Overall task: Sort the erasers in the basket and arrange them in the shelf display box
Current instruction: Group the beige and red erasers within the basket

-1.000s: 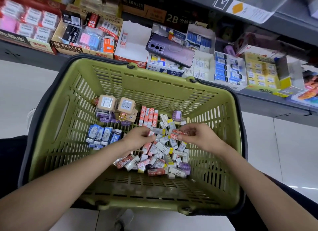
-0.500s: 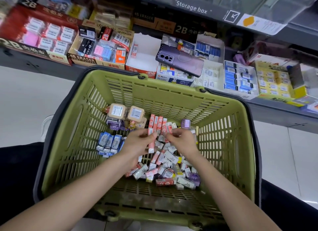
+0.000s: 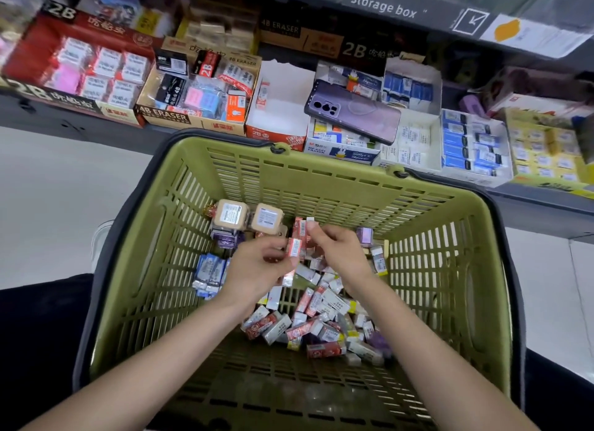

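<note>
The green basket (image 3: pixel 321 176) sits just below the shelf (image 3: pixel 48 117). Most erasers (image 3: pixel 321 321) lie loose in its middle, with a few sorted groups by its far wall, so I judge sorting barely begun. The white display box (image 3: pixel 283 109) at the shelf's front edge is nearly bare, leaving plenty of room. My left hand (image 3: pixel 257 270) pinches a red eraser (image 3: pixel 294 248). My right hand (image 3: pixel 344 253) pinches a second red eraser (image 3: pixel 302 227) just beside it.
</note>
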Action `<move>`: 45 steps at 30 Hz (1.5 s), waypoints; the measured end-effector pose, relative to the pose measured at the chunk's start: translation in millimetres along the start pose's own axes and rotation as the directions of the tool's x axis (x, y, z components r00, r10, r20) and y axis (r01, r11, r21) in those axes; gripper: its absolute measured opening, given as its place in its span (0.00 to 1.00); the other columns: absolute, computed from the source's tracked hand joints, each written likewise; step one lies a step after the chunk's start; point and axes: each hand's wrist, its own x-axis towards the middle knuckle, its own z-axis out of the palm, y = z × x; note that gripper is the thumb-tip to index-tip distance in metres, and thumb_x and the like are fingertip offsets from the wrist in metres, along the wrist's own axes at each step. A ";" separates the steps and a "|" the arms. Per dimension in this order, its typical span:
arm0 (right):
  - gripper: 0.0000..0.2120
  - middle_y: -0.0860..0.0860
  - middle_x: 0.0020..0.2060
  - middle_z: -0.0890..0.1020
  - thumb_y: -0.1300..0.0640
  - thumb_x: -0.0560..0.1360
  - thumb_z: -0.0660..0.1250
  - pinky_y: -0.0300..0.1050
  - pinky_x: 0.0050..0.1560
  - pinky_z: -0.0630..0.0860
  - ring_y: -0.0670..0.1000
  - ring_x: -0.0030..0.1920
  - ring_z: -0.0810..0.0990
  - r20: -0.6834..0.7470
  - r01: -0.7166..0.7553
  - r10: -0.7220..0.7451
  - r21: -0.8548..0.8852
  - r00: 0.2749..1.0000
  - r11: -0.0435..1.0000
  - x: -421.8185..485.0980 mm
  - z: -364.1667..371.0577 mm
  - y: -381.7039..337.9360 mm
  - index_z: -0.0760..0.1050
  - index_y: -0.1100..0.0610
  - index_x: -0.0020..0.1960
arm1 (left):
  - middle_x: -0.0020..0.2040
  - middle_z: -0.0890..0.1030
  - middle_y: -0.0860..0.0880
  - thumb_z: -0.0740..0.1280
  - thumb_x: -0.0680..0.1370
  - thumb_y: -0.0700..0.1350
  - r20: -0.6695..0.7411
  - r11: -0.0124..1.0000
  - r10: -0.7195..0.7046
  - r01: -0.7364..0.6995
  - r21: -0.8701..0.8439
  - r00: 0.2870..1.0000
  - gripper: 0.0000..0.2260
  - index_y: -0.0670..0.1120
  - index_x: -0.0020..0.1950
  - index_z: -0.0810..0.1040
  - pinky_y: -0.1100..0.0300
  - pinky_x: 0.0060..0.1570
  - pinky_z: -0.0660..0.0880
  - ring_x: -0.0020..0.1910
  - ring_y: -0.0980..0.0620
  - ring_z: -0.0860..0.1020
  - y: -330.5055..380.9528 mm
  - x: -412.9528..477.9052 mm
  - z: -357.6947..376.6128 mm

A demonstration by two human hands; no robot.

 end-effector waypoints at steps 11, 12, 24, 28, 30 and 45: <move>0.16 0.52 0.39 0.79 0.56 0.70 0.74 0.46 0.41 0.77 0.52 0.39 0.78 -0.162 -0.033 0.013 -0.120 0.987 0.992 15.6 -24.6 12.3 0.71 0.59 0.52 | 0.52 0.79 0.48 0.68 0.76 0.39 0.043 0.914 0.086 -0.096 0.393 0.995 0.14 0.47 0.61 0.76 0.71 0.49 0.70 0.50 0.54 0.76 -15.6 10.2 -5.2; 0.16 0.51 0.40 0.78 0.56 0.70 0.74 0.47 0.44 0.76 0.53 0.41 0.78 -0.165 -0.033 0.002 -0.186 0.986 0.982 23.5 -22.8 14.5 0.72 0.59 0.52 | 0.53 0.79 0.46 0.67 0.76 0.38 0.042 0.899 0.062 -0.074 0.431 0.997 0.14 0.45 0.62 0.76 0.67 0.52 0.69 0.53 0.52 0.76 -16.9 10.7 -10.1; 0.12 0.57 0.52 0.82 0.62 0.76 0.67 0.47 0.57 0.74 0.55 0.53 0.79 0.197 0.182 -0.094 -0.499 0.976 0.847 -8.3 -20.8 46.8 0.77 0.62 0.59 | 0.64 0.76 0.45 0.61 0.80 0.37 0.277 0.706 -0.303 0.019 0.708 0.912 0.14 0.43 0.65 0.74 0.61 0.58 0.69 0.63 0.49 0.73 -50.4 8.6 -21.7; 0.17 0.52 0.64 0.75 0.57 0.79 0.62 0.44 0.64 0.64 0.53 0.66 0.70 0.555 0.462 -0.013 -0.679 0.832 0.570 -16.2 -10.5 65.6 0.72 0.55 0.67 | 0.64 0.75 0.44 0.64 0.79 0.38 0.287 0.679 -0.417 0.085 0.730 0.863 0.16 0.43 0.66 0.73 0.60 0.58 0.70 0.63 0.48 0.73 -71.8 3.9 -14.4; 0.17 0.52 0.65 0.75 0.57 0.80 0.59 0.47 0.66 0.60 0.54 0.67 0.67 0.594 0.531 0.013 -0.728 0.804 0.434 -8.8 -3.8 69.4 0.70 0.54 0.68 | 0.65 0.74 0.45 0.64 0.79 0.38 0.264 0.690 -0.449 0.144 0.709 0.854 0.17 0.43 0.68 0.71 0.60 0.59 0.70 0.63 0.48 0.73 -76.7 2.8 -14.6; 0.26 0.53 0.65 0.74 0.51 0.73 0.70 0.45 0.56 0.70 0.54 0.62 0.73 0.549 0.387 0.255 -0.786 0.796 0.483 -6.2 -24.0 63.4 0.70 0.54 0.69 | 0.63 0.75 0.45 0.75 0.70 0.45 0.264 0.726 -0.490 0.222 0.650 0.831 0.25 0.44 0.66 0.72 0.62 0.51 0.69 0.59 0.48 0.74 -90.2 -6.5 10.6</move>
